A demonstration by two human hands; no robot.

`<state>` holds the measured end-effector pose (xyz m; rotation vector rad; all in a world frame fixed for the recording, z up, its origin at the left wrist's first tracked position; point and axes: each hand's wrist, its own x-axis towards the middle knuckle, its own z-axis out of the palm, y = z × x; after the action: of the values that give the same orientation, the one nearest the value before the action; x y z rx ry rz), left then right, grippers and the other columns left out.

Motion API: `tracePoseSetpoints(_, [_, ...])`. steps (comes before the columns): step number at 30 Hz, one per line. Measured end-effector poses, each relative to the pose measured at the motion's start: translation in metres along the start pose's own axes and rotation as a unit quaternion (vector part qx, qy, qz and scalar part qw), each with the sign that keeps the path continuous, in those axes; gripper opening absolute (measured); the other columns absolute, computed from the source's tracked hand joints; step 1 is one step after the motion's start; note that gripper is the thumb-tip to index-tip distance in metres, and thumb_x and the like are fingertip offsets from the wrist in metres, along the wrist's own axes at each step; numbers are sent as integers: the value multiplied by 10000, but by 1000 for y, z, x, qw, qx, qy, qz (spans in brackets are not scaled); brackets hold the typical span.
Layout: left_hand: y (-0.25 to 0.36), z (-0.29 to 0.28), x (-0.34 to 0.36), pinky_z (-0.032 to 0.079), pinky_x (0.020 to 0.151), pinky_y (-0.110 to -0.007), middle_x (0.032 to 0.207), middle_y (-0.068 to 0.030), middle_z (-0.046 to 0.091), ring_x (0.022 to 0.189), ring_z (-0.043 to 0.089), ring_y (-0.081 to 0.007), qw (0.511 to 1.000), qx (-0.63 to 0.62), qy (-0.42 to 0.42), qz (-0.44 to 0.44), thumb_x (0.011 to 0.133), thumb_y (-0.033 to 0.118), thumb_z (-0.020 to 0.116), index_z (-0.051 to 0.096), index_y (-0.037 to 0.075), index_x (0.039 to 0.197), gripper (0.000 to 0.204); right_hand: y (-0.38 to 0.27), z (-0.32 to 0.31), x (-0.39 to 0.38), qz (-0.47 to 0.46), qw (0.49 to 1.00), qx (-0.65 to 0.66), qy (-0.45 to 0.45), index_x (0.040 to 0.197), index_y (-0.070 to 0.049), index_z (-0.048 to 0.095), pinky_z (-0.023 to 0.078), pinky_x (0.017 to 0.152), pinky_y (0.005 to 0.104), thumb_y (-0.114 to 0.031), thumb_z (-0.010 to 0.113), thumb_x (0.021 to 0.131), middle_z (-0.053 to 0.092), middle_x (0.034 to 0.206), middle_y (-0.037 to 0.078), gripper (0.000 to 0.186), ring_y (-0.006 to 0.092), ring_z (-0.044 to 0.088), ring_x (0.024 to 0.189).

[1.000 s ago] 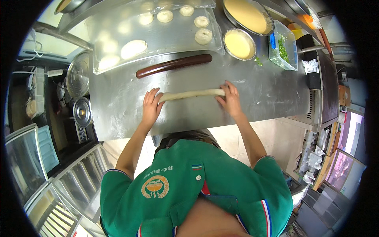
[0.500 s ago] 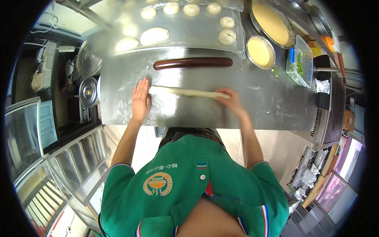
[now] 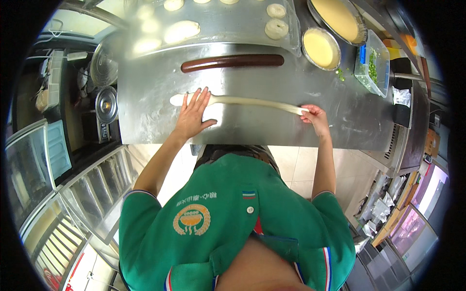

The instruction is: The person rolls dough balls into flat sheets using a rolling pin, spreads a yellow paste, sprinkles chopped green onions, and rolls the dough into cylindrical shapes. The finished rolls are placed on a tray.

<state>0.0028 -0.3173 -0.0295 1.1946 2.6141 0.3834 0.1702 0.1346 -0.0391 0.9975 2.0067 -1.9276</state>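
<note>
My right hand (image 3: 316, 118) is closed in a narrow pinch on one end of the dough (image 3: 257, 101), thumb and fingers together around the tip, while my left hand (image 3: 194, 116) lies palm down with its fingers spread over the other end, thumb standing out toward the right, gripping nothing. The dough is a long, pale strip on the bare front part of the steel table (image 3: 242, 128), stretched between my two hands and dipping slightly toward the right. Its left end, broader and flatter, pokes out past my left fingers; how hard they press there I cannot tell. Just beyond the strip lies a brown rolling pin (image 3: 233, 62), roughly alongside it and apart from it. Past the pin is a tray (image 3: 228, 30) bearing pale rounds and one larger oval piece (image 3: 182, 32), with clear film (image 3: 292, 36) along its right side. To the right of that stand a small bowl (image 3: 320, 48) and a large bowl (image 3: 335, 19), both with something yellow inside, then a clear box (image 3: 381, 88) of chopped greens (image 3: 373, 68). A few green bits (image 3: 341, 74) lie on the steel between the small bowl and the box. Well off to the left, beyond the table's edge, is a round metal lid (image 3: 107, 104).
</note>
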Motion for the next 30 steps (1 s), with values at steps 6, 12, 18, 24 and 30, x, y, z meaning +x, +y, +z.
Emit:
tracePoseSetpoints(6, [54, 15, 48, 127, 1213, -530, 1606, -132, 265, 1488, 239, -304, 996, -20, -6, 87, 812, 499, 710, 228, 40, 1551, 994, 11, -4, -1, -15, 999, 48, -4, 1078, -14, 698, 581, 689, 239, -15, 682, 898, 718, 932, 53, 181, 114, 681, 762])
tracePoseSetpoints(12, [111, 43, 81, 162, 1212, -493, 1603, -98, 278, 1475, 260, -276, 988, 42, 1, 151, 856, 660, 549, 275, 42, 1536, 958, 16, -19, -3, -14, 998, 65, -6, 1089, -2, 694, 577, 735, 252, -21, 683, 897, 718, 957, 58, 193, 131, 686, 803])
tracePoseSetpoints(18, [171, 62, 123, 189, 1202, -492, 1604, -95, 282, 1471, 271, -268, 981, 23, 0, 195, 843, 666, 554, 283, 42, 1533, 969, 7, -27, -7, -36, 998, 55, 2, 1084, 30, 696, 565, 763, 256, -28, 681, 900, 719, 953, 74, 193, 134, 688, 832])
tracePoseSetpoints(24, [232, 93, 158, 195, 1183, -555, 1599, -94, 289, 1462, 282, -283, 965, -11, 22, 259, 830, 638, 596, 296, 48, 1532, 964, 32, -26, -3, -107, 991, 35, 75, 1043, 14, 716, 541, 707, 262, -41, 696, 877, 723, 918, 80, 175, 135, 661, 767])
tracePoseSetpoints(30, [253, 97, 167, 170, 1150, -653, 1589, -69, 307, 1453, 285, -315, 972, 3, 0, 237, 810, 597, 645, 332, 51, 1516, 946, 7, -17, -12, -160, 967, -97, 173, 970, -40, 725, 529, 700, 322, -37, 689, 820, 695, 872, 126, 154, 228, 645, 743])
